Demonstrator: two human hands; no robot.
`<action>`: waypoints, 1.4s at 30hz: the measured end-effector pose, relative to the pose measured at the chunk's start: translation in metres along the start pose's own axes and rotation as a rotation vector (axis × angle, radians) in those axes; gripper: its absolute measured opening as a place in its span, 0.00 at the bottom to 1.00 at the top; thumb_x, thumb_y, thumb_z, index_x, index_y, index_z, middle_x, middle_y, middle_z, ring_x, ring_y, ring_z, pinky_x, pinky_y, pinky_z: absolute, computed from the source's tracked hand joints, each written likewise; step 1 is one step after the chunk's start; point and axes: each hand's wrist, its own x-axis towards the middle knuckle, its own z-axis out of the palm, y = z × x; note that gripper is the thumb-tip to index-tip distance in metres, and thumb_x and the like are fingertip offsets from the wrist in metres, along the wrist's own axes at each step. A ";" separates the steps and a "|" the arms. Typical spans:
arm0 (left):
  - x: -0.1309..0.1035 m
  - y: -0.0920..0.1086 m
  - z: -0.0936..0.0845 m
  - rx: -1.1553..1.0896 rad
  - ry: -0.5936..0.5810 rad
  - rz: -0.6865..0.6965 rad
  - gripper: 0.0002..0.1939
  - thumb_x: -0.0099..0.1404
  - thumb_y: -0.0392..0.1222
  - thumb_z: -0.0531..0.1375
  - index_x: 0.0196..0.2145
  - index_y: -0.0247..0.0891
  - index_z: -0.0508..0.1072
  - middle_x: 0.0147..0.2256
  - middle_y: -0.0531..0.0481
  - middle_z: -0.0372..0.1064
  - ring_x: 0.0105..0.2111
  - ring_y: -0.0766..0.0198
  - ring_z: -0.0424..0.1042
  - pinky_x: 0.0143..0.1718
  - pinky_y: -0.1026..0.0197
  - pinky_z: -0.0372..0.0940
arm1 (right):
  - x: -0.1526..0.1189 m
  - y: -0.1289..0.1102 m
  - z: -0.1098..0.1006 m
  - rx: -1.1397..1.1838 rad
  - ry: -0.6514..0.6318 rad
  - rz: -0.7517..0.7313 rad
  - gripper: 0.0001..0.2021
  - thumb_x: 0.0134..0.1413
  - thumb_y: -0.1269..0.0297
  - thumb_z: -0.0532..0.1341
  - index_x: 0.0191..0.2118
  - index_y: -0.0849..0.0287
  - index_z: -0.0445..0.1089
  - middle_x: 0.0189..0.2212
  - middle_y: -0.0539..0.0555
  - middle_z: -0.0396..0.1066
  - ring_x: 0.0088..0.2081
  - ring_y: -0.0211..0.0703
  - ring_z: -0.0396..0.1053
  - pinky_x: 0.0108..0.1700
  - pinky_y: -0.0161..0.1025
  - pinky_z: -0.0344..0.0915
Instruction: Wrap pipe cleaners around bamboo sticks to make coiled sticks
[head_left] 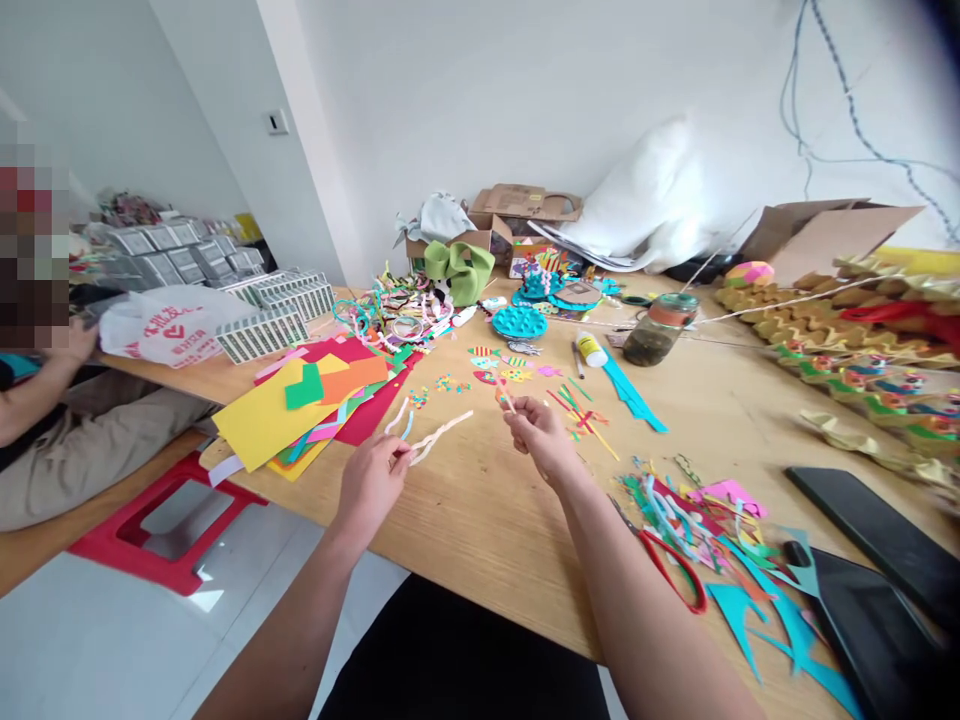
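Between its thumb and fingers, my left hand [379, 470] pinches several pale twisted paper strips [442, 432] that fan out over the table. My right hand [536, 430] is closed on a thin pink strip [507, 397] pointing up and away. Paper fish cutouts [517, 370] lie just beyond my right hand. Small coloured paper dots [450, 383] are scattered between the hands. Coloured sheets [277, 410] are stacked left of my left hand. To the right of my right hand lie narrow coloured strips [581, 412].
Red-handled scissors [675, 570] and paper scraps [675, 515] lie by my right forearm. A glass jar [660, 330], a glue bottle [591, 350] and a blue disc [520, 322] stand farther back. Dark phones [877, 520] are at the right. Another person sits at the far left.
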 end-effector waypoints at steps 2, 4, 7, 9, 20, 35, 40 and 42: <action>0.001 0.006 0.003 -0.044 -0.010 0.025 0.05 0.59 0.40 0.56 0.27 0.40 0.70 0.28 0.50 0.70 0.27 0.63 0.66 0.30 0.62 0.56 | -0.001 0.001 0.003 -0.039 -0.061 -0.019 0.13 0.44 0.55 0.60 0.32 0.60 0.64 0.14 0.40 0.49 0.14 0.28 0.46 0.16 0.29 0.45; 0.002 0.012 0.007 -0.074 -0.011 0.044 0.05 0.59 0.40 0.56 0.27 0.40 0.70 0.28 0.50 0.69 0.27 0.64 0.66 0.30 0.62 0.56 | -0.002 0.002 0.005 -0.070 -0.128 -0.015 0.15 0.43 0.52 0.61 0.30 0.60 0.65 0.14 0.40 0.48 0.14 0.28 0.44 0.16 0.29 0.43; 0.003 0.019 0.012 -0.122 -0.024 0.074 0.04 0.58 0.38 0.57 0.27 0.40 0.71 0.28 0.50 0.69 0.28 0.64 0.65 0.30 0.63 0.57 | -0.002 0.002 0.006 -0.075 -0.142 -0.009 0.17 0.41 0.50 0.63 0.29 0.61 0.66 0.14 0.41 0.49 0.14 0.27 0.42 0.16 0.30 0.40; 0.004 0.021 0.015 -0.169 -0.031 0.091 0.04 0.58 0.38 0.57 0.27 0.40 0.71 0.28 0.50 0.69 0.27 0.65 0.65 0.30 0.63 0.57 | -0.002 0.002 0.005 -0.054 -0.119 -0.019 0.18 0.41 0.49 0.63 0.28 0.61 0.67 0.13 0.40 0.48 0.14 0.28 0.41 0.16 0.30 0.39; 0.007 0.027 0.026 -0.199 0.017 0.192 0.05 0.60 0.37 0.56 0.28 0.37 0.70 0.28 0.50 0.68 0.28 0.66 0.65 0.30 0.64 0.59 | 0.002 0.006 0.000 -0.051 -0.002 -0.043 0.18 0.42 0.49 0.62 0.28 0.63 0.69 0.12 0.41 0.45 0.14 0.28 0.41 0.17 0.31 0.37; 0.015 0.026 0.031 -0.708 0.054 0.042 0.09 0.56 0.37 0.59 0.37 0.36 0.72 0.31 0.49 0.70 0.30 0.67 0.70 0.31 0.64 0.67 | 0.003 0.001 -0.004 0.169 0.115 -0.010 0.17 0.40 0.51 0.65 0.25 0.63 0.68 0.10 0.40 0.46 0.13 0.27 0.40 0.15 0.31 0.38; 0.013 0.033 0.025 -0.674 0.193 0.175 0.09 0.59 0.36 0.58 0.38 0.37 0.71 0.32 0.48 0.69 0.32 0.66 0.69 0.35 0.63 0.66 | 0.003 -0.001 -0.004 0.221 0.111 0.008 0.17 0.38 0.52 0.66 0.23 0.62 0.67 0.10 0.40 0.46 0.13 0.26 0.40 0.15 0.31 0.38; 0.011 0.036 0.023 -0.627 0.246 0.237 0.08 0.59 0.36 0.57 0.38 0.38 0.71 0.32 0.48 0.69 0.33 0.66 0.69 0.36 0.62 0.66 | 0.002 -0.002 -0.005 0.253 0.095 0.016 0.17 0.37 0.53 0.67 0.22 0.62 0.66 0.10 0.39 0.46 0.13 0.26 0.39 0.15 0.31 0.37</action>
